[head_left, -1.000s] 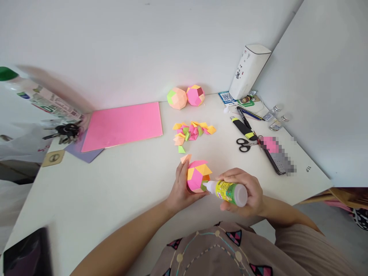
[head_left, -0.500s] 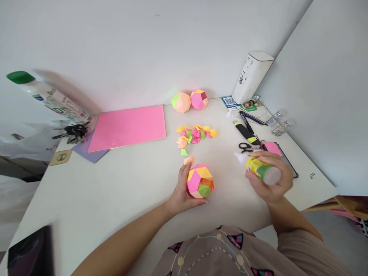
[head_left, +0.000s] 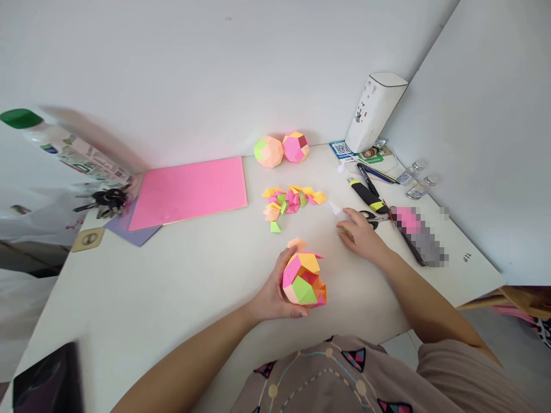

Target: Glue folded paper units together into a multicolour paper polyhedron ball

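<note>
My left hand is closed around a part-built folded-paper ball of pink, yellow, green and peach pieces, with a gap in its side showing the hollow inside. A peach flap stands up at its top beside my fingers. My right hand is low over the table, its fingers round a glue bottle. The bottle's white nozzle points away to the left, and most of its body is hidden by the hand. Just left of the nozzle lies a cluster of small folded paper pieces in several colours.
Two paper balls rest against the wall. A pink sheet pack, keys and a tilted white bottle are at left. Scissors, a cutter, pens and small glass jars crowd the right. A dark device sits front left.
My right hand has moved left and down to the table with the glue bottle, turning it so the label is hidden. The paper ball in my left hand has shifted slightly right and down.
</note>
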Available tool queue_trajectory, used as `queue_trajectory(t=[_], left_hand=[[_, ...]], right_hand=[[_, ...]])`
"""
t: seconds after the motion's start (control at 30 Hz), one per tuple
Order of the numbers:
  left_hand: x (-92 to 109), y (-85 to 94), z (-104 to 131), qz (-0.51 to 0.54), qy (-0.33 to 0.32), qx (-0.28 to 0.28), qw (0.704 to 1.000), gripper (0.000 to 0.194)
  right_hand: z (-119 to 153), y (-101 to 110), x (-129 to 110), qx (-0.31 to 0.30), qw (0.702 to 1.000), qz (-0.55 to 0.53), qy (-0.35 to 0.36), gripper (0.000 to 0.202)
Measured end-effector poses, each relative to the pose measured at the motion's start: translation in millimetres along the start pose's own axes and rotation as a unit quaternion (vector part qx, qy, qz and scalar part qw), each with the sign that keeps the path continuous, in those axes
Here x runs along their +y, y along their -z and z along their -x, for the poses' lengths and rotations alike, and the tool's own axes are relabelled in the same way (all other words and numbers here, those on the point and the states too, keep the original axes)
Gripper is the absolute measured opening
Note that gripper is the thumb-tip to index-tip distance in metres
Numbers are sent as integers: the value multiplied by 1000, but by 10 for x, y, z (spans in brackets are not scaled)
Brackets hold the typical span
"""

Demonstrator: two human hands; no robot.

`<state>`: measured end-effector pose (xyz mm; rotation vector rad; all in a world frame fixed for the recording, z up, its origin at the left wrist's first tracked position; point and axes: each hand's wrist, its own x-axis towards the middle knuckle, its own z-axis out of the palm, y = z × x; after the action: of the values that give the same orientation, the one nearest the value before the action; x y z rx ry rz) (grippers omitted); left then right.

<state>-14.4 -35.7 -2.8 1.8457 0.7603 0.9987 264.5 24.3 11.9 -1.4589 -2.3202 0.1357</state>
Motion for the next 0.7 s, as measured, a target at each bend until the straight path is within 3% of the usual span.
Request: queue_trajectory(t=[0.13,0.23,0.43,0.7], left_hand=[[15,10,-5,96,-2,-88,991,105],[1,-3,3,96,-21,-133,986,111],[-22,-19,25,103,-16,-172,980,120],[-13,-20,18,129,-10,-152,980,116]], right_hand=[[-26,59,-125,55,998,-5,23,11],[-12,86,-345,124,985,-118,33,9],[69,44,-758,22,932,-361,3,13],[72,38,-813,2,886,-460,-62,10]])
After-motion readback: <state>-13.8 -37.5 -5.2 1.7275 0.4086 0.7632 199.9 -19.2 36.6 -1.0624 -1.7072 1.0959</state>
